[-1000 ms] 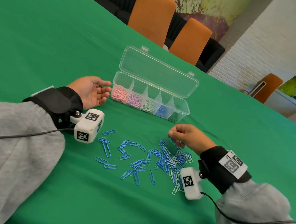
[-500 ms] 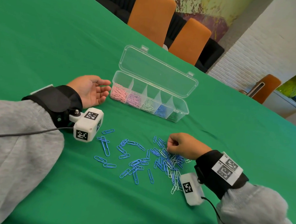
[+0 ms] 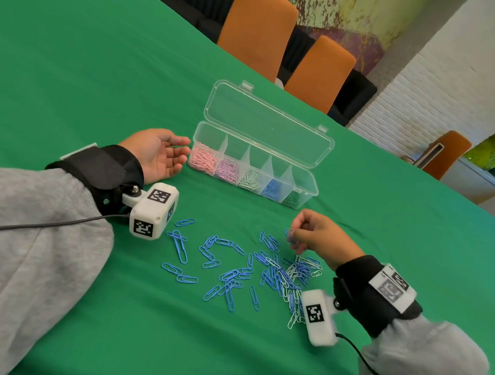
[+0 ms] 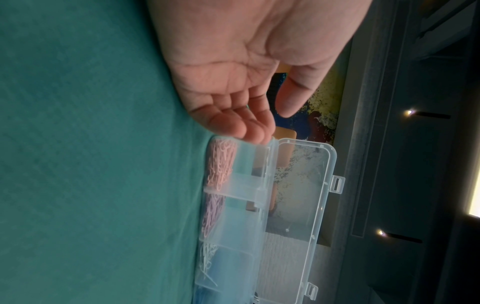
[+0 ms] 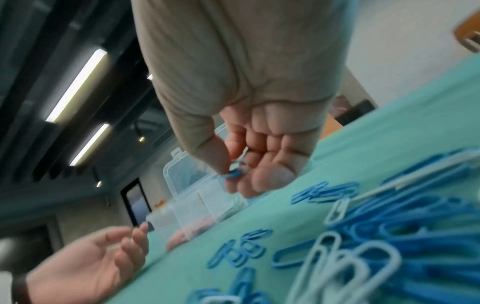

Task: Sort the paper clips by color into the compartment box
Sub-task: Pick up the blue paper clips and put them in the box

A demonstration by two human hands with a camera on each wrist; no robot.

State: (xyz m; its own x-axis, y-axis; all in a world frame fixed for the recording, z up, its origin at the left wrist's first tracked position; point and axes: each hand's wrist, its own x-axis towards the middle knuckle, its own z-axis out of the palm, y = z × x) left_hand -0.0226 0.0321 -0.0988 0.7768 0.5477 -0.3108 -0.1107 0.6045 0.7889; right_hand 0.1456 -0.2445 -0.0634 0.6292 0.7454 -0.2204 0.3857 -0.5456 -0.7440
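Note:
A clear compartment box (image 3: 312, 190) stands open on the green table, its lid (image 3: 268, 122) tipped back. Its compartments hold pink, lilac, pale, blue and dark green clips. A heap of blue and pale paper clips (image 3: 282, 272) lies near the front. My right hand (image 3: 298, 236) hovers just above the heap's far edge and pinches a blue paper clip (image 5: 237, 170) between thumb and fingers. My left hand (image 3: 167, 154) lies palm up beside the box's pink end, fingers relaxed and holding nothing; the left wrist view shows its fingertips (image 4: 254, 131) close to the box (image 4: 233, 205).
More blue clips (image 3: 180, 247) lie scattered singly to the left of the heap. Orange chairs (image 3: 257, 30) stand behind the table's far edge. Bare green cloth (image 3: 75, 63) stretches to the left and beyond the box.
My right hand dipped onto the heap, then rose toward the box with a blue clip pinched. The left hand has stayed where it was.

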